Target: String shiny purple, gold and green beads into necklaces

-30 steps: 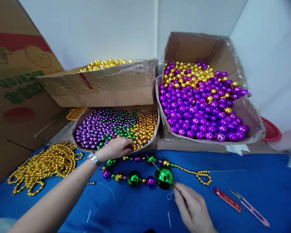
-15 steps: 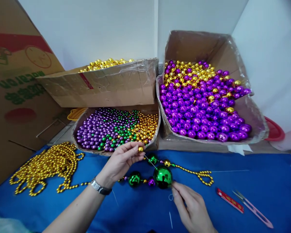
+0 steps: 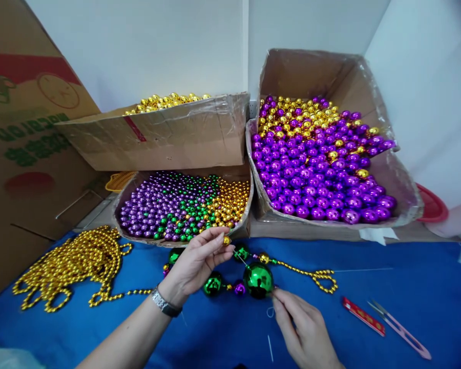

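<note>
Three bead boxes (image 3: pixel 223 138) behind the left hand (image 3: pixel 195 264), scissors (image 3: pixel 399 329) rightward.

We see left hand (image 3: pixel 195 264) pinching gold bead (image 3: pixel 226 240) at needle (image 3: pixel 239 258); right hand (image 3: pixel 305 330) fingertips touching big green ball (image 3: pixel 258 280) on blue cloth (image 3: pixel 407 277).

Craft workshop: cardboard boxes (image 3: pixel 192 134) heaped with beads, blue worktable (image 3: pixel 407 277).

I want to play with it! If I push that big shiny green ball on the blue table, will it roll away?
Probably not far: the big green ball sits threaded on a beaded strand, and the right hand touches it. Its round, glossy surface looks slippery. It is likely hollow, light plastic.
</note>
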A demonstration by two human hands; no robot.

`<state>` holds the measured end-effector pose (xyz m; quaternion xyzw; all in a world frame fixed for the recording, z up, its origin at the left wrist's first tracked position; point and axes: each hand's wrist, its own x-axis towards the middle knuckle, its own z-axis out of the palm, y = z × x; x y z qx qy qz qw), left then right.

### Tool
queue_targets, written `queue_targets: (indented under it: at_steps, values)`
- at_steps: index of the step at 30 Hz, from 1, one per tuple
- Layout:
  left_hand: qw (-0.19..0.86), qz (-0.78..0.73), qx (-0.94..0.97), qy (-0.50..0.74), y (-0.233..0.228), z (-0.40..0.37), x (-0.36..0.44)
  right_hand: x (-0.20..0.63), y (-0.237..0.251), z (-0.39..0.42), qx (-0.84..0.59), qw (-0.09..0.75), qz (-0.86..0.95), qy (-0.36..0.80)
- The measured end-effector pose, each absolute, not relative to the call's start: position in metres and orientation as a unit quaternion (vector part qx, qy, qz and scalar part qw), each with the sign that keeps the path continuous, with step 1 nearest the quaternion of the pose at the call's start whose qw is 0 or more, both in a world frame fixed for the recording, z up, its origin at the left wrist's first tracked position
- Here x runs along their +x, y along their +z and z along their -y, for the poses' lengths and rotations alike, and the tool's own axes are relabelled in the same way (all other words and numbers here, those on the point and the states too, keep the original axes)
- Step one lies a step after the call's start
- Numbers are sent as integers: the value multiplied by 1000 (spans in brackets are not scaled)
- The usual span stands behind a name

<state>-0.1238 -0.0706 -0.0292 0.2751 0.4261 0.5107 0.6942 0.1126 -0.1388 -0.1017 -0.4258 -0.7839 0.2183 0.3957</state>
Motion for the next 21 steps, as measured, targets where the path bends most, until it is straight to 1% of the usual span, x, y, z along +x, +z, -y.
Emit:
queue_targets:
  at_steps: [15, 21]
  values:
    - [678, -446, 285, 510, -32, 73, -119, 113, -102, 139, -426, 392, 783, 229]
    - [657, -450, 358, 488, -31, 78, -108, 109, -105, 138, -447, 391, 766, 245]
